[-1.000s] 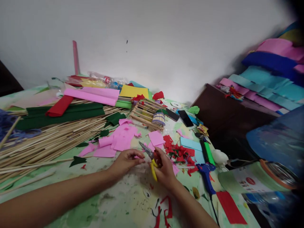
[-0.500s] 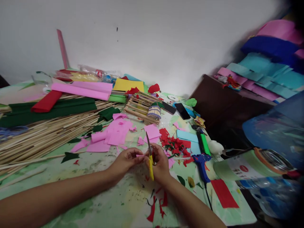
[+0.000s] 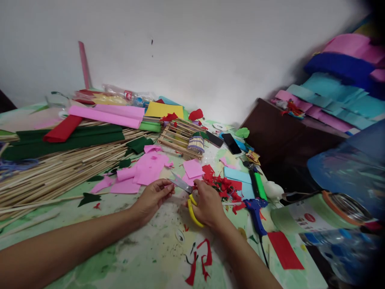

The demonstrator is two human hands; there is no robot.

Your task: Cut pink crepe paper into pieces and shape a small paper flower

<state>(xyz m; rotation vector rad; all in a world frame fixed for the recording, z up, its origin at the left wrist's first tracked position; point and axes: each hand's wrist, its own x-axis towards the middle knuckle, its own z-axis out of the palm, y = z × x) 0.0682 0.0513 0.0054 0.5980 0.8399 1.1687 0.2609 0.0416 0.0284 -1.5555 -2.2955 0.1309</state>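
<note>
My right hand [image 3: 209, 204] grips a pair of scissors [image 3: 184, 186] with yellow handles, the blades pointing up and left. The blades look parted, one tip near the fingers of my left hand [image 3: 157, 197]. Those fingers are pinched together, and whatever they hold is too small or hidden to make out. Just beyond the hands lie pink felt-like pieces [image 3: 150, 169] and a pink square [image 3: 193, 168]. A heap of red and dark green scraps [image 3: 224, 182] sits past my right hand, while red strips [image 3: 192, 269] lie below it.
Thin wooden sticks [image 3: 69, 172] cover the left side under a dark green roll [image 3: 90, 136]. A small stick frame [image 3: 177, 138] stands at the back. On the right are a blue glue gun [image 3: 255, 214], a green jar [image 3: 300, 214], a phone [image 3: 231, 143] and a red rectangle [image 3: 285, 250].
The scissors have swung from nearly upright to pointing left, toward my left hand. A pink bit seen between my left fingers no longer shows clearly. The camera view has shifted slightly.
</note>
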